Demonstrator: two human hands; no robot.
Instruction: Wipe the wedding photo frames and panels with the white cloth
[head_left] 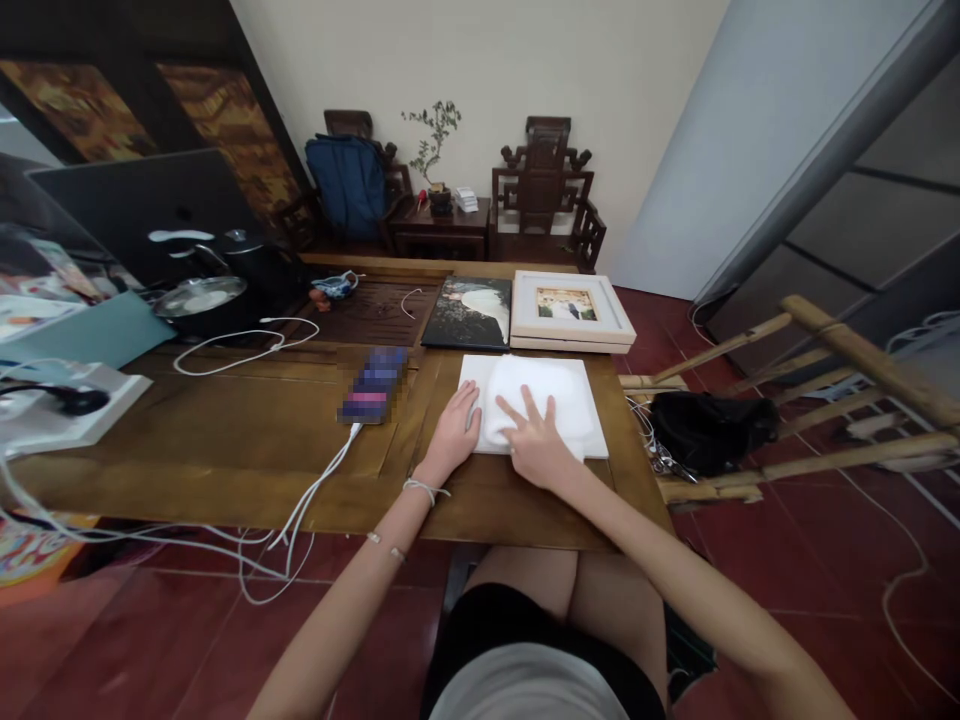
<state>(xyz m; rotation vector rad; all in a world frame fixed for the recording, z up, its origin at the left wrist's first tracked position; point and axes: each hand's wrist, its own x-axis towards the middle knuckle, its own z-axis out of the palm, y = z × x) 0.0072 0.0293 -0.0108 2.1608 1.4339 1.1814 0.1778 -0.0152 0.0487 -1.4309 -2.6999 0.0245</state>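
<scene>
A flat white board (595, 432) lies near the right end of the wooden table, close to its front edge. On top of it rests a bright white cloth or sheet (564, 388); its exact kind is hard to make out. My right hand (536, 440) lies on this white piece with its fingers spread and the palm down. At the board's left edge, my left hand (456, 428) rests flat with fingers stretched out, touching the board's side. Neither hand is closed round anything.
Behind the board are a dark photo panel (472, 312) and a light picture frame (574, 312). A phone (373, 385) with white cables lies left. Further left stand a glass-lidded pot (201, 298), a laptop (142, 215) and a power strip (75, 405). A wooden rack (795, 460) stands right.
</scene>
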